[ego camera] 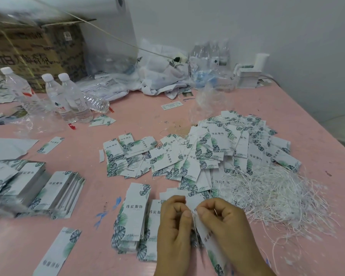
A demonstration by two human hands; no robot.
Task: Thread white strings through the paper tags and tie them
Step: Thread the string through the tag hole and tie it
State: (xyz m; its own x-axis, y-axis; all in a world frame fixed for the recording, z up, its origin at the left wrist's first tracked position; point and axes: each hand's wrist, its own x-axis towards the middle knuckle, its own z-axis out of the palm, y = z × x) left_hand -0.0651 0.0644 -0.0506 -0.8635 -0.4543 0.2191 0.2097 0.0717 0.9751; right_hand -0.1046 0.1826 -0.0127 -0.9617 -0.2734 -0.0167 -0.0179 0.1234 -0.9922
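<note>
Tags already strung lie in a big heap (227, 150) far right on the pink table (88, 196), while unstrung stacks (133, 218) wait near left. My left hand (173, 226) and right hand (225, 224) both pinch one tag (211, 242) and its white string (194, 226) near me; loose strings (277, 196) remain, so I judge plenty is left.

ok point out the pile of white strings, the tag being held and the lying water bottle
pile of white strings (271, 192): head view, middle of the tangle
held tag (214, 250): head view, its lower half below the hands
lying water bottle (97, 103): head view, its clear body
</note>
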